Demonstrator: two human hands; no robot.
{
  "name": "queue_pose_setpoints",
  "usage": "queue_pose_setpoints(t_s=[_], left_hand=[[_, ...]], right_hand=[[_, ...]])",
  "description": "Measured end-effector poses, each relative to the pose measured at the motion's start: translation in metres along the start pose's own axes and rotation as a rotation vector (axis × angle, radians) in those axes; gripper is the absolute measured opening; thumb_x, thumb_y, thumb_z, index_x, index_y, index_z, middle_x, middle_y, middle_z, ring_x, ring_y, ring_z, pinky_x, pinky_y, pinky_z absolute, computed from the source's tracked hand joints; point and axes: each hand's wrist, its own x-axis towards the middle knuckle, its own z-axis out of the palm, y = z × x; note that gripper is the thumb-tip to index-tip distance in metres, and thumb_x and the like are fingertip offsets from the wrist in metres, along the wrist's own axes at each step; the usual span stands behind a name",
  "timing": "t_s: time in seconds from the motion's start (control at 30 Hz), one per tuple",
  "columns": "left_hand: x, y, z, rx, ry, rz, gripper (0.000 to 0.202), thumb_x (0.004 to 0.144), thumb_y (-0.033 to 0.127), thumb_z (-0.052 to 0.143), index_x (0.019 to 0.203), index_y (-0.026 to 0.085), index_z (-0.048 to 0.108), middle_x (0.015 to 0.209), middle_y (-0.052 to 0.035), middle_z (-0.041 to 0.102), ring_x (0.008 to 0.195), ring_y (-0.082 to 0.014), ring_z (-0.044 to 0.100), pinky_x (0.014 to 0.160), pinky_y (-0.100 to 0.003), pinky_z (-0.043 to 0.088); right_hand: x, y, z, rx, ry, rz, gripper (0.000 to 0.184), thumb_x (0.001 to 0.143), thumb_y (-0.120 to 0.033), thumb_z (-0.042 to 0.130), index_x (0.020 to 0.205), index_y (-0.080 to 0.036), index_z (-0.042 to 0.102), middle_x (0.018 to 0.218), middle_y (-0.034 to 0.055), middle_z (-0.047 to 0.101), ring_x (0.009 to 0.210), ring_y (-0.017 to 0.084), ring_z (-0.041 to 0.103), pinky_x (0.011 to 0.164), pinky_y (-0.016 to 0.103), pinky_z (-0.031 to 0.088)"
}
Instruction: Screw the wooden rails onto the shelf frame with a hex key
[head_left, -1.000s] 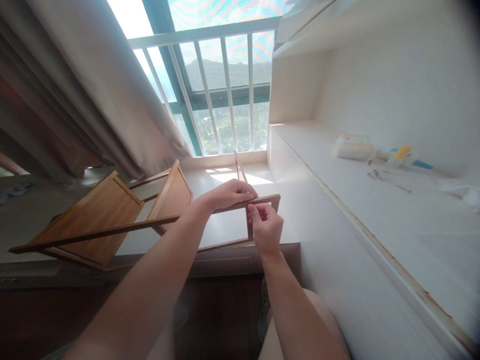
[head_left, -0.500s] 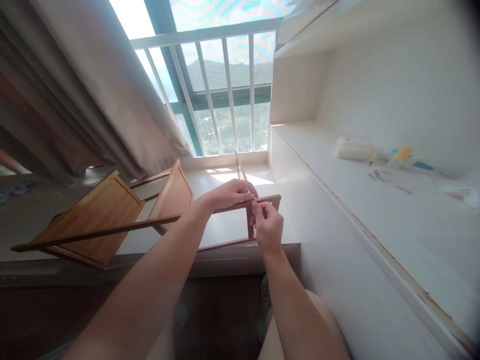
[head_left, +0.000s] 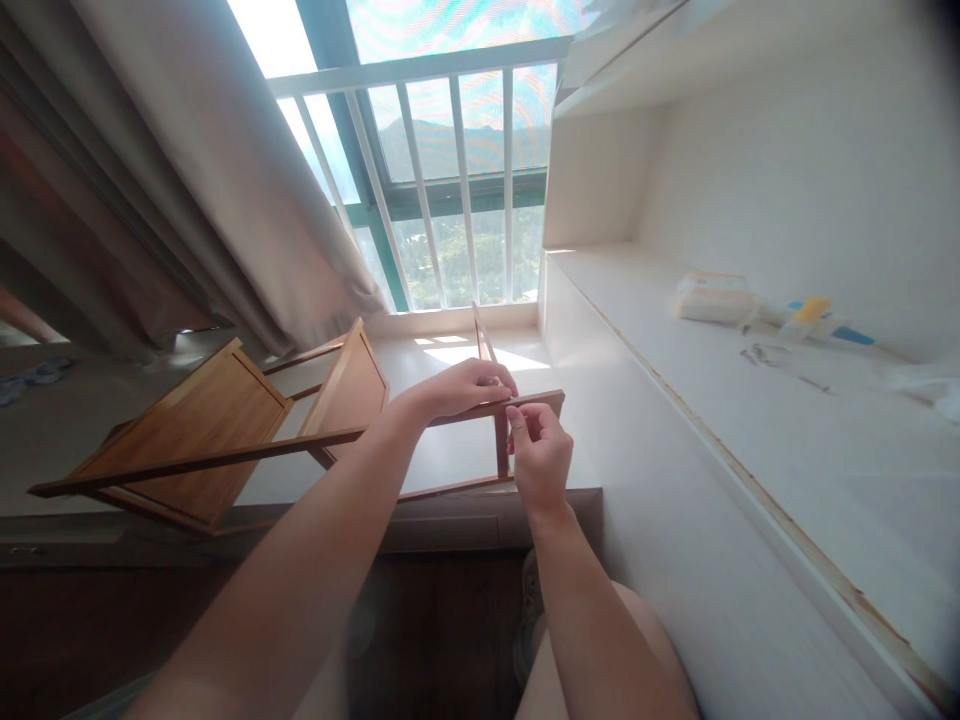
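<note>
A brown wooden shelf rack (head_left: 341, 372) lies on its side on the white window ledge, its two shelf panels towards the left. My left hand (head_left: 469, 387) lies over the rack's upper long rail (head_left: 247, 452) near its right end, fingers curled round it. Just below and to the right, my right hand (head_left: 541, 450) is closed in a pinch, its thumb and forefinger close against the rail where a short crosspiece (head_left: 501, 445) meets it. Whatever those fingertips hold is too small or hidden to make out.
On the right a long white counter (head_left: 750, 440) carries a white packet (head_left: 712, 295), a yellow and blue tool (head_left: 814, 312) and a small metal piece (head_left: 787, 368). Behind the ledge stand a white railing (head_left: 461, 180) and a window. A grey curtain (head_left: 225, 150) hangs at left.
My hands and the rack hold nearly the same pose. The right hand's fingers have turned very slightly, and the whole view has shifted a little.
</note>
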Motion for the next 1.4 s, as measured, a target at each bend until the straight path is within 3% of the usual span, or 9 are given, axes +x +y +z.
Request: queue_pose_setpoints(t_s=[0.37,0.87,1.07,1.4], left_hand=[[-0.001,0.001,0.001,-0.042,-0.001,-0.019,0.027,0.087,0.037,0.056,0.095,0.016,0.069,0.071,-0.0002,0.059,0.065,-0.0106,0.05,0.059,-0.024,0.038],[-0.001,0.001,0.004,-0.067,-0.011,-0.042,0.033,0.087,0.045,0.056,0.097,0.015,0.067,0.074,-0.0029,0.065,0.068,-0.0129,0.057,0.061,-0.025,0.042],[-0.001,0.001,0.003,-0.048,-0.001,-0.006,0.033,0.083,0.046,0.063,0.094,0.015,0.067,0.064,0.0009,0.057,0.059,-0.0096,0.048,0.055,-0.022,0.036],[-0.002,0.001,0.005,-0.105,-0.024,-0.05,0.035,0.084,0.048,0.061,0.097,0.015,0.066,0.066,-0.0014,0.06,0.059,-0.0109,0.052,0.057,-0.024,0.04]], right_hand=[[-0.001,-0.001,-0.001,0.001,-0.044,-0.021,0.025,0.088,-0.044,0.06,0.09,-0.019,0.063,0.069,-0.0001,0.062,0.058,0.014,0.055,0.058,0.026,0.045],[0.002,-0.004,-0.004,0.033,-0.158,0.005,0.041,0.094,-0.047,0.048,0.07,-0.019,0.063,0.053,-0.002,0.056,0.049,0.012,0.05,0.05,0.025,0.038],[0.003,-0.004,-0.001,0.163,-0.111,0.15,0.041,0.088,-0.052,0.057,0.066,-0.018,0.062,0.049,-0.002,0.055,0.044,0.012,0.049,0.044,0.025,0.038],[0.0,-0.004,0.009,0.586,-0.143,0.356,0.036,0.085,-0.049,0.059,0.074,-0.015,0.063,0.046,-0.0027,0.053,0.037,0.011,0.046,0.035,0.022,0.032]])
